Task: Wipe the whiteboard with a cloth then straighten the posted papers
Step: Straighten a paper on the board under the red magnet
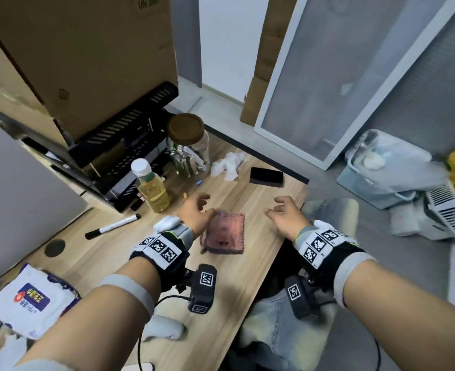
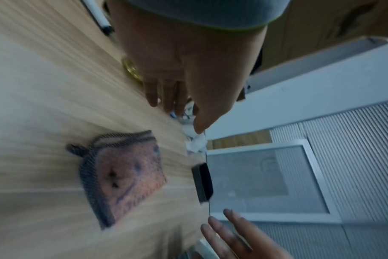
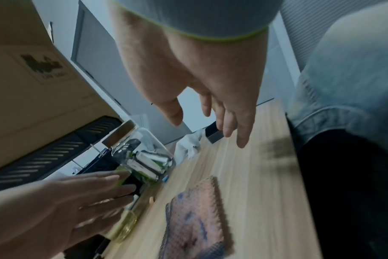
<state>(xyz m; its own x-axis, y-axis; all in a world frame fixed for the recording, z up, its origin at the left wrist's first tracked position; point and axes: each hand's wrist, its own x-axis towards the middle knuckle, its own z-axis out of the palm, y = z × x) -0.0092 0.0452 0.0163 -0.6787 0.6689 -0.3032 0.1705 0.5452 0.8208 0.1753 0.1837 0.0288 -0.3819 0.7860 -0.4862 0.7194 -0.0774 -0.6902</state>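
- Cloth (image 1: 224,232) lies flat on the wooden desk (image 1: 250,266), centre of the head view, folded to a square, pinkish with dark edging and ink stains; nothing holds it.
- Left hand (image 1: 194,214) hovers at the cloth's left edge, fingers loosely spread, empty; whether it touches the cloth I cannot tell, the frame is blurred there.
- Right hand (image 1: 285,215) sits right of the cloth and apart from it, near the desk's right edge, fingers relaxed and spread, empty.
- Whiteboard (image 1: 336,84) leans against the wall, upper right of the head view, beyond the desk; faint marks on it; posted papers not made out in any view.
- Step in hand, as I judge it: pick up the cloth.
- Best done by pinching across the folded stack at one edge so the layers stay together; a bunched cloth would wipe poorly.
- Keep the stained face noted; a cleaner face to the board would smear less.
- Bottle (image 1: 152,187) and glass jar (image 1: 190,149) stand just left and above the cloth; lift the cloth toward the right, away from them.
- Black eraser (image 1: 266,176) lies above, well clear.
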